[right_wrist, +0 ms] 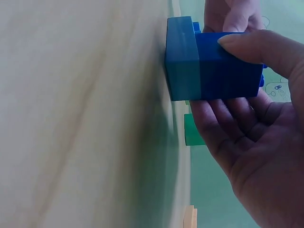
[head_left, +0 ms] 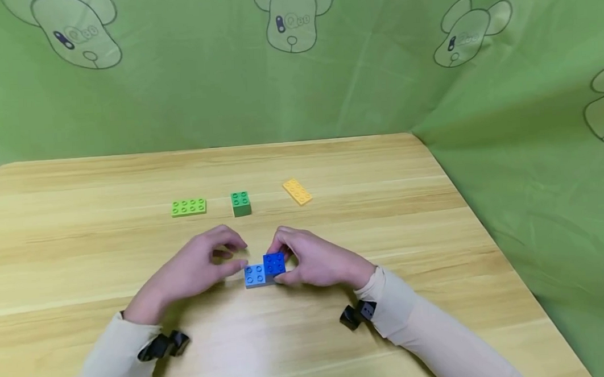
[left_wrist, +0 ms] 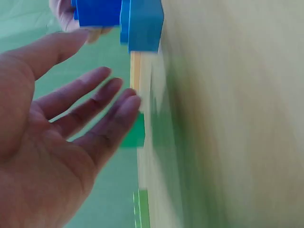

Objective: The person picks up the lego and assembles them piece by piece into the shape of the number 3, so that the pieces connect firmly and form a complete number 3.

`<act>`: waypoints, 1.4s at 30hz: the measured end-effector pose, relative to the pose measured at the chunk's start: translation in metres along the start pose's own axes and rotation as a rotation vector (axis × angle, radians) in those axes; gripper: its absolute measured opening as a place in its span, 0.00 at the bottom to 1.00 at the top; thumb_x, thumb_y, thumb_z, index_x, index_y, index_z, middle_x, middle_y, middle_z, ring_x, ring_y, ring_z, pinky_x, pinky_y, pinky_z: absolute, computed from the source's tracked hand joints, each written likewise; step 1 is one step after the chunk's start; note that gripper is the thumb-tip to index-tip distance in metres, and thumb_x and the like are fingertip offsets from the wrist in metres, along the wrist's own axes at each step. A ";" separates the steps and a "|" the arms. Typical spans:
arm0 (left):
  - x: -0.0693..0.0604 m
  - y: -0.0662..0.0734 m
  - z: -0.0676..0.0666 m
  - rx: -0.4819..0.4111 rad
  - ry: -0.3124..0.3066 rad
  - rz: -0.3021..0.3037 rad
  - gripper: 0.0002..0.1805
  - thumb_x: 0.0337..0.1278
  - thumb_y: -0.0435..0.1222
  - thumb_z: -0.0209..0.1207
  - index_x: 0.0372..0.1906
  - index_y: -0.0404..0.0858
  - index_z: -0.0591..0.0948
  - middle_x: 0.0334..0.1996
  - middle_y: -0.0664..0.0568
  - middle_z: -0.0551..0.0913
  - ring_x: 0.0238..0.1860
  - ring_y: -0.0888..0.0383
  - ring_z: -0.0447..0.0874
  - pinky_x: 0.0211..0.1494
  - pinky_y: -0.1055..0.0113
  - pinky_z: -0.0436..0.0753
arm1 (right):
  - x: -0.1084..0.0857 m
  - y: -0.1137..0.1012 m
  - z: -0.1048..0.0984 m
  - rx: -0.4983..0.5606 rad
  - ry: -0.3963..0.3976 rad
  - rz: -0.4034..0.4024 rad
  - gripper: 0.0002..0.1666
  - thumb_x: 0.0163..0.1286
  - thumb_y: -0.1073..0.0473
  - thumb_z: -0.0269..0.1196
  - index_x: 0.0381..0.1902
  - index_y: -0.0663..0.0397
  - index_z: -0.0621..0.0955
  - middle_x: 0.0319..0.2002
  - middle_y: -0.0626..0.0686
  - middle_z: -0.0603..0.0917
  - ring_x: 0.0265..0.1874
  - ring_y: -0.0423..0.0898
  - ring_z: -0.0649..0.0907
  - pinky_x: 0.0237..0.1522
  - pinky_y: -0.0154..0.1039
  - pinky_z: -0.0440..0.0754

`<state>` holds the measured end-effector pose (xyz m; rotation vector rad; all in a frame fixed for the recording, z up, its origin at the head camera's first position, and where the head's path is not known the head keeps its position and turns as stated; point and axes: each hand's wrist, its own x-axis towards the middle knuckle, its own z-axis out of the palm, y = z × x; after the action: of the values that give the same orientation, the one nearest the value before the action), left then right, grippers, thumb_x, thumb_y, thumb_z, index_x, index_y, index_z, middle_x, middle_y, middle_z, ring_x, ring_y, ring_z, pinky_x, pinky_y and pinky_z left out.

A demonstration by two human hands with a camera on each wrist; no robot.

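Observation:
A dark blue building brick (head_left: pixel 274 263) sits on the right half of a light blue brick (head_left: pixel 254 276), whose studs show on the left. My right hand (head_left: pixel 318 260) pinches the dark blue brick between thumb and fingers; the right wrist view shows the thumb on one side of the dark blue brick (right_wrist: pixel 230 66), flush against the light blue brick (right_wrist: pixel 183 59). My left hand (head_left: pixel 198 268) is beside the light blue brick's left end, fingers loosely bent with nothing between them. In the left wrist view, a gap shows between the left fingers and the light blue brick (left_wrist: pixel 145 26).
Farther back on the wooden table (head_left: pixel 385 207) lie a lime green flat brick (head_left: pixel 188 207), a green brick (head_left: pixel 241 204) and a yellow-orange flat brick (head_left: pixel 297 191). A green curtain (head_left: pixel 199 91) with printed bear heads hangs behind the table and along its right side.

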<state>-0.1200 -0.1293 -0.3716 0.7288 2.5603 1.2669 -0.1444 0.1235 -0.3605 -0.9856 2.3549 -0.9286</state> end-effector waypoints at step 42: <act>0.019 -0.050 -0.092 0.207 0.104 -0.262 0.33 0.61 0.40 0.65 0.66 0.29 0.69 0.67 0.33 0.65 0.63 0.28 0.64 0.63 0.35 0.64 | -0.002 -0.004 -0.002 -0.038 -0.027 0.030 0.19 0.60 0.58 0.73 0.44 0.51 0.76 0.39 0.44 0.76 0.40 0.44 0.76 0.42 0.35 0.78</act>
<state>-0.1878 -0.2088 -0.3538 0.3512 2.7873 0.9940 -0.1424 0.1238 -0.3564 -0.9687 2.3663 -0.8575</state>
